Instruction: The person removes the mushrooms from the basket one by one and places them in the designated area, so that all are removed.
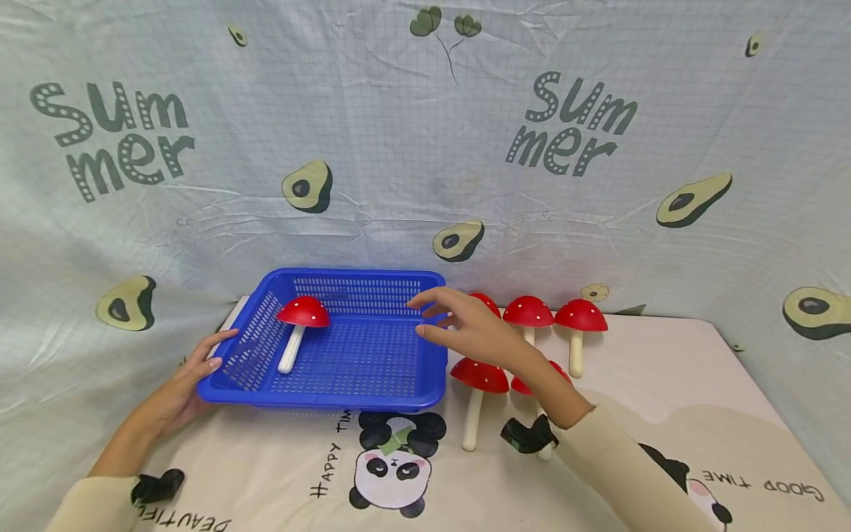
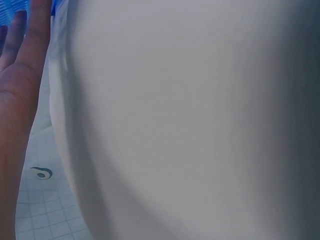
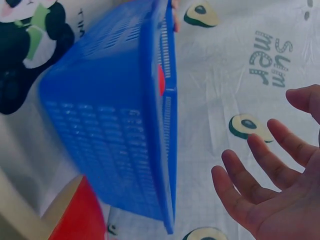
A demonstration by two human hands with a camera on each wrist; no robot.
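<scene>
A blue plastic basket with slotted walls stands on the table by the cloth backdrop. Inside it, towards the left, lies a toy mushroom with a red, white-dotted cap and a pale stem. My left hand rests against the basket's left rim, fingers fairly straight; the left wrist view shows only part of this hand. Over the basket's right end, my right hand hovers with spread, loosely bent fingers. Its palm and fingers hold nothing in the right wrist view.
Several more toy mushrooms lie right of the basket in two rows, some partly hidden by my right hand and forearm. A pale tablecloth with panda prints covers the table. Behind it hangs a light cloth printed with avocados.
</scene>
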